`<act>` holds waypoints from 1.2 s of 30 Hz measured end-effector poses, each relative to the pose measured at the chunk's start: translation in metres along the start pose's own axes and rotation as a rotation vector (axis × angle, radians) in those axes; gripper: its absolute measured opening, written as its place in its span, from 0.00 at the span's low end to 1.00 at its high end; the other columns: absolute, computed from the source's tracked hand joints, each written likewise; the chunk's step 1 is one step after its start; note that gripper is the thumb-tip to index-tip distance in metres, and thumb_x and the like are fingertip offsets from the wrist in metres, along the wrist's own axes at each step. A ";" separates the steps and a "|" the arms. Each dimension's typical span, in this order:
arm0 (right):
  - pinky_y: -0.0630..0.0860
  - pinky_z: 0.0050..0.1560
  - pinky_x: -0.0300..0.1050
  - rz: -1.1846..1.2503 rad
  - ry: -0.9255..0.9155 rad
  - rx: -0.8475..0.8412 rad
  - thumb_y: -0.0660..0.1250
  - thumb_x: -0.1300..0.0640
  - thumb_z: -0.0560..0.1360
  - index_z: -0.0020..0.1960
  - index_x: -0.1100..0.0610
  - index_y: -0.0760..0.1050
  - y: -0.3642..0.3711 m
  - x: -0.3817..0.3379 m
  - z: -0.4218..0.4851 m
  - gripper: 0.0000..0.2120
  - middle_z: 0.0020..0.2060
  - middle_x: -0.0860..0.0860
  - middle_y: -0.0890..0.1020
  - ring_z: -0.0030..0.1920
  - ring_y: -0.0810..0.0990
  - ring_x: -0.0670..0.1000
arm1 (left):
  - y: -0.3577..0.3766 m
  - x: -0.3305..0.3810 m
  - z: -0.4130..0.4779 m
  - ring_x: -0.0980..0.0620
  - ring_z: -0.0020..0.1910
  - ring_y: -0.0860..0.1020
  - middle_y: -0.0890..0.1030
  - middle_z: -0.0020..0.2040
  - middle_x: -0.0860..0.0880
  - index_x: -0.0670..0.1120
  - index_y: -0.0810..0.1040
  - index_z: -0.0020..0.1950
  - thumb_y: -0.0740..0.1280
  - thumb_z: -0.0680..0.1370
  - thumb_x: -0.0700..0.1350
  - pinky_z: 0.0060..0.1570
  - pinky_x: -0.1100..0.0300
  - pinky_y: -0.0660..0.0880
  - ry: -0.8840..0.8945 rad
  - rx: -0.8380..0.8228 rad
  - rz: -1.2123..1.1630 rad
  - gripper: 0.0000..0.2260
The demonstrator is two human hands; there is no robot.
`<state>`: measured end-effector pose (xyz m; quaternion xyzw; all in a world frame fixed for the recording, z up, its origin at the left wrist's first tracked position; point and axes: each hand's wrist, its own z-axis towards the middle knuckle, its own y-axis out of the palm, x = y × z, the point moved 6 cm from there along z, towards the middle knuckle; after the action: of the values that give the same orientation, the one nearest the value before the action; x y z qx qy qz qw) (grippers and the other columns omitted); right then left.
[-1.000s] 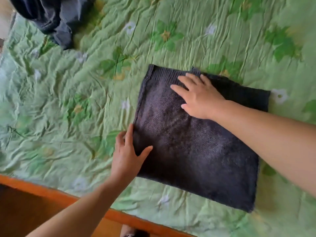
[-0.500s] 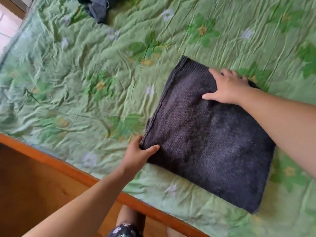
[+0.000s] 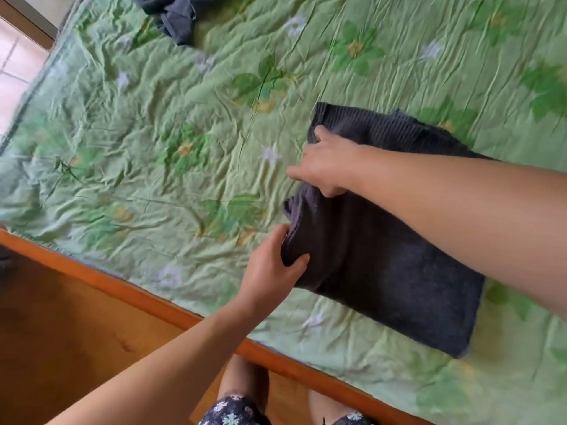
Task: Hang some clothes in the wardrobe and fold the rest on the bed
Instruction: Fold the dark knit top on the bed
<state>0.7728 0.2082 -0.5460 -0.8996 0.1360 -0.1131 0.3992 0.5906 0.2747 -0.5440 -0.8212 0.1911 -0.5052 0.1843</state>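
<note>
A folded dark grey knitted sweater (image 3: 386, 262) lies on the bed's green flowered quilt (image 3: 153, 142), near the front edge. My left hand (image 3: 273, 268) grips the sweater's near left corner, thumb on top and fingers under the fabric. My right hand (image 3: 325, 164) grips the left edge farther back, fingers curled round it, and the edge is bunched and raised between the two hands. My right forearm crosses over the sweater and hides part of its far side.
The bed's orange wooden frame (image 3: 147, 299) runs along the near side. A heap of dark clothes (image 3: 175, 13) lies at the far end of the bed. A tiled floor (image 3: 18, 62) shows at the far left. My legs stand against the frame.
My right hand slid from lying flat on the sweater's top to gripping its left edge. My left hand closed tighter on the near corner, and the left edge has lifted and bunched.
</note>
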 end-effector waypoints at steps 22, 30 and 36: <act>0.65 0.63 0.64 0.170 0.489 0.143 0.63 0.62 0.75 0.65 0.50 0.69 0.219 0.039 -0.270 0.20 0.58 0.54 0.72 0.60 0.72 0.59 | 0.259 0.126 -0.070 0.40 0.55 0.77 0.67 0.62 0.47 0.49 0.67 0.76 0.68 0.77 0.51 0.51 0.45 0.78 0.360 -0.554 0.471 0.28; 0.73 0.59 0.51 1.288 1.162 0.437 0.67 0.47 0.78 0.63 0.55 0.72 0.278 0.039 -0.287 0.18 0.57 0.56 0.73 0.57 0.76 0.62 | 0.233 0.118 -0.069 0.46 0.59 0.75 0.72 0.62 0.51 0.51 0.75 0.68 0.65 0.77 0.54 0.53 0.48 0.77 0.503 -0.349 0.509 0.20; 0.74 0.56 0.52 1.705 1.406 0.389 0.63 0.31 0.74 0.67 0.53 0.68 0.299 -0.052 -0.278 0.32 0.60 0.54 0.80 0.58 0.79 0.60 | 0.181 0.047 -0.035 0.55 0.66 0.69 0.67 0.69 0.51 0.55 0.59 0.78 0.78 0.70 0.55 0.68 0.54 0.68 -0.172 -0.186 0.090 0.43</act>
<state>0.5909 -0.1577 -0.5923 -0.1712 0.8825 -0.3050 0.3144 0.5560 0.0922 -0.5831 -0.8656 0.2573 -0.4042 0.1456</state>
